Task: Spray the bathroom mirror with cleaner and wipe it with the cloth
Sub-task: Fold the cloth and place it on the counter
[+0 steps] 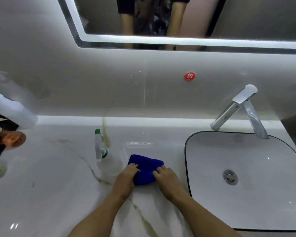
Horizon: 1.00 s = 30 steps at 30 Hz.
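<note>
1. Cloth (146,169): blue, folded, lying on the marble counter (58,177) between the spray bottle (108,159) and the sink (243,178).
2. Left hand (126,176): on the cloth's left edge, fingers curled onto the fabric.
3. Right hand (167,178): on the cloth's right edge, fingers bent and gripping it.
4. Spray bottle: upright, just left of the cloth, untouched.
5. Mirror (229,19): on the wall above, lit border.
6. Tap (241,110): behind the sink.

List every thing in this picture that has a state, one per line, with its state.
Blue cloth: folded on the counter, gripped by both hands.
Left hand: gripping the cloth.
Right hand: gripping the cloth.
Spray bottle: upright, untouched.
Faucet: no water running.
Sink: empty.
</note>
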Tool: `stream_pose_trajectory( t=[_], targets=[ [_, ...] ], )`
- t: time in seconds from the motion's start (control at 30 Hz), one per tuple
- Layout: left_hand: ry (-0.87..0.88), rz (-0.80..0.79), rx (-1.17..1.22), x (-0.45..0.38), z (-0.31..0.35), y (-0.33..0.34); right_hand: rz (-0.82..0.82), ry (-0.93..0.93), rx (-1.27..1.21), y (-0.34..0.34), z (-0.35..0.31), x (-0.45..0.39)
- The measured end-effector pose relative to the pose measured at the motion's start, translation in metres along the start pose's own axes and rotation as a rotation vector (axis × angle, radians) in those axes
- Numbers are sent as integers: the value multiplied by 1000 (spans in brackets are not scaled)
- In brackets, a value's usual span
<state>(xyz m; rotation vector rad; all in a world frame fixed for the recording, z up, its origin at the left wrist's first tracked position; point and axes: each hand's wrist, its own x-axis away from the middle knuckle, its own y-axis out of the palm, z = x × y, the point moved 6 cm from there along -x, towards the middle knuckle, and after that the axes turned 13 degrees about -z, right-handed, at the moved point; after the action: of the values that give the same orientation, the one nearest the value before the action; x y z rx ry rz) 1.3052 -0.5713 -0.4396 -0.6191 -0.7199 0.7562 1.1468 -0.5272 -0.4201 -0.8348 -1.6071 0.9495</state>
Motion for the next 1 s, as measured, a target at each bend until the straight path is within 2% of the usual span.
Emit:
stream_pose_trajectory(
  t=[0.1, 0.23, 0.37, 0.6, 0.63, 0.73, 0.83, 0.93, 1.0],
  targets=[
    [76, 0, -138, 10, -11, 15, -24, -1, -16, 25, -5, 8],
    [141, -44, -239, 17, -14, 21, 0, 16, -46, 24, -3, 16],
    [130, -57, -241, 19, -10, 19, -38, 46, -34, 24, -3, 18],
    [128, -92, -219, 22, 3, 17, -106, 82, -152, 18, -14, 20],
    [134, -53, -181, 26, 6, 11, -104, 86, -193, 15, -14, 19],
    [123, 219, 4, 57, 7, -11, -38, 99, -283, 1, -11, 21],
    [-81, 489, 218, 95, -9, -35, 27, 109, -314, -7, -5, 26],
    [-304, 720, 404, 107, -25, -72, -98, 87, -258, 7, -9, 25],
    [-306, 735, 468, 93, -26, -95, -198, 82, -244, 22, -16, 24]
  ],
)
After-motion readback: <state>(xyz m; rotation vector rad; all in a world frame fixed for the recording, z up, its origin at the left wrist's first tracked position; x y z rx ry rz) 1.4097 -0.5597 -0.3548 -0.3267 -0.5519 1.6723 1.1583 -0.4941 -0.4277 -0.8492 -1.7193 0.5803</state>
